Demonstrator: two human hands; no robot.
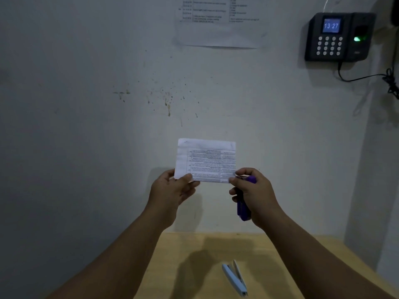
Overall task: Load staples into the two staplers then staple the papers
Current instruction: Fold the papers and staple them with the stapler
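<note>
The small folded white sheet of printed paper [206,161] is held up in the air in front of the pale wall [86,104], above the far edge of the bench. The left hand [172,188] pinches its lower left corner, thumb on the near face and fingers [167,175] curled behind it. The right hand [252,193] is wrapped shut around a purple plastic stapler [243,209], which hangs nose-up in the fist; the stapler's top end meets the paper's lower right corner, where the thumb tip also presses. Whether the stapler's mouth is over the paper edge cannot be told.

Both bare forearms reach forward from the lower edge of the view. Below them, on the yellow wooden bench [194,244], lies a light blue stapler [234,277], its top swung open in a narrow V, well apart from the hands.

On the wall, a printed notice [218,22] is taped high up, and a black keypad clock terminal [336,37] at upper right reads 13:27, its cable [362,78] trailing right.
</note>
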